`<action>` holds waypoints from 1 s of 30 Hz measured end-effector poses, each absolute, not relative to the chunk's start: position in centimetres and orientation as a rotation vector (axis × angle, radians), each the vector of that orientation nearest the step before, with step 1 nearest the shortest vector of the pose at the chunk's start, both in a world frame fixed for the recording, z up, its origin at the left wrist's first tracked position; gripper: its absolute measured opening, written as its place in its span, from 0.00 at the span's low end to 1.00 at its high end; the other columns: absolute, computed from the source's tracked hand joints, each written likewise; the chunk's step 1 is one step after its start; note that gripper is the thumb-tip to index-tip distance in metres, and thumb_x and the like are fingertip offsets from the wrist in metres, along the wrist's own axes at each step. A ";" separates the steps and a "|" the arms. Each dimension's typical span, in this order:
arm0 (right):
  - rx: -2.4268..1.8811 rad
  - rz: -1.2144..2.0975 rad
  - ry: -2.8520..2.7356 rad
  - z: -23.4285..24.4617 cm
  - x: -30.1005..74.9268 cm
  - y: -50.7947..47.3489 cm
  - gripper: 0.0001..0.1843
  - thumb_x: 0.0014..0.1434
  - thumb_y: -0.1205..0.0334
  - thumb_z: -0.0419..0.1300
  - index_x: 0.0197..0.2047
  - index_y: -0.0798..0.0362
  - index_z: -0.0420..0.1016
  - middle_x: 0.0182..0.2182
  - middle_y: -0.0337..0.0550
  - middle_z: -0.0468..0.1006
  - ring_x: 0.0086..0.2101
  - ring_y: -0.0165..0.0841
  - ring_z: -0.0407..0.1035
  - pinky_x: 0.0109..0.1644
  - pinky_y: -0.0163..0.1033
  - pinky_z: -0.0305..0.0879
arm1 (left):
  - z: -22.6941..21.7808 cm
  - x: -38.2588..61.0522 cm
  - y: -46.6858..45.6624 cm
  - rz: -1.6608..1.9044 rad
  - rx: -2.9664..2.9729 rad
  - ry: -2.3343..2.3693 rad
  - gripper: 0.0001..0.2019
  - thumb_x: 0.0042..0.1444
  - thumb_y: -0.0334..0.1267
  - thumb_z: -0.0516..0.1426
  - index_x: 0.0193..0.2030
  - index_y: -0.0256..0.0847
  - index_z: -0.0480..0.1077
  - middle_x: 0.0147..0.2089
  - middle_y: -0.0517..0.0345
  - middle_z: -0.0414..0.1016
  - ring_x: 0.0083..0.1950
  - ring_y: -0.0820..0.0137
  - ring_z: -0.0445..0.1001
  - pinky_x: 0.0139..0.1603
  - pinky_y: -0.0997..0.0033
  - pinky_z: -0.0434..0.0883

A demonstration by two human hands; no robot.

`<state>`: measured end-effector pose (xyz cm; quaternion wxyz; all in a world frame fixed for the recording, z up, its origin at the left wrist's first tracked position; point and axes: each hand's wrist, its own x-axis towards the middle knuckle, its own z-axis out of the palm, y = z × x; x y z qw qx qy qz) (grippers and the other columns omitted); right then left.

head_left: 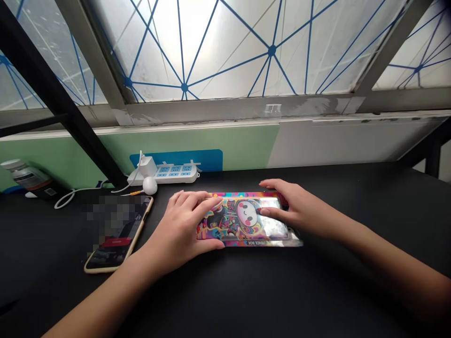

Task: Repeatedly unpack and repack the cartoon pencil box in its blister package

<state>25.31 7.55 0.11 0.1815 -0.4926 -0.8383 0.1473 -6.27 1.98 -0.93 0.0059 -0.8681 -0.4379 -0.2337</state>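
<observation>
A colourful pencil box (243, 218) with a cartoon character on its lid lies flat on the black table, in what looks like a clear plastic wrapper that sticks out at its right end. My left hand (188, 223) grips the box's left end, thumb along the near edge and fingers over the far side. At the right end, my right hand (291, 204) holds the box with the thumb on the lid and the other fingers at the far edge. The underside of the box is hidden.
Left of the box lies a phone (121, 234) in a pale case. Behind it are a white power strip (176, 173) with a plugged-in charger, a round white object (150, 186) and a cable. A bottle (31, 176) stands far left, near a black metal post (88, 145).
</observation>
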 end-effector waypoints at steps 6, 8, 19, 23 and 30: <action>-1.430 0.490 -2.311 1.8 25.5 7.0 0.31 0.53 0.34 0.66 0.49 0.49 0.75 0.42 0.45 0.83 0.40 0.42 0.77 0.41 0.43 0.73 | -1.1 -5.8 1.3 -0.741 -2.568 -1.270 0.40 0.54 0.51 0.70 0.70 0.46 0.59 0.66 0.44 0.68 0.66 0.50 0.66 0.73 0.38 0.46; -1.425 0.424 -2.298 1.8 25.5 6.9 0.31 0.51 0.33 0.67 0.46 0.48 0.74 0.40 0.44 0.83 0.37 0.41 0.77 0.38 0.42 0.72 | -0.9 -5.9 1.4 -0.763 -2.534 -1.296 0.36 0.59 0.52 0.66 0.69 0.45 0.59 0.66 0.43 0.69 0.67 0.50 0.65 0.74 0.37 0.42; -1.089 -0.246 -2.342 1.7 25.0 5.0 0.21 0.58 0.40 0.66 0.42 0.48 0.72 0.35 0.44 0.82 0.31 0.41 0.75 0.32 0.43 0.68 | 0.5 -6.9 1.4 -0.831 -2.291 -1.387 0.23 0.64 0.45 0.63 0.62 0.47 0.62 0.55 0.49 0.78 0.57 0.54 0.74 0.72 0.32 0.44; -0.971 -0.461 -2.484 0.6 24.3 4.6 0.12 0.63 0.54 0.64 0.45 0.51 0.72 0.37 0.48 0.82 0.34 0.43 0.77 0.37 0.45 0.69 | 0.1 -6.9 1.4 -0.747 -2.394 -1.272 0.13 0.63 0.41 0.63 0.50 0.44 0.67 0.49 0.52 0.79 0.51 0.57 0.77 0.72 0.38 0.52; -0.968 -0.478 -2.637 -0.5 22.4 3.7 0.16 0.62 0.66 0.63 0.53 0.57 0.73 0.47 0.54 0.83 0.44 0.48 0.78 0.46 0.51 0.72 | -0.5 -5.8 0.8 -0.550 -2.500 -1.212 0.16 0.60 0.34 0.63 0.54 0.38 0.68 0.51 0.43 0.80 0.50 0.50 0.79 0.50 0.52 0.75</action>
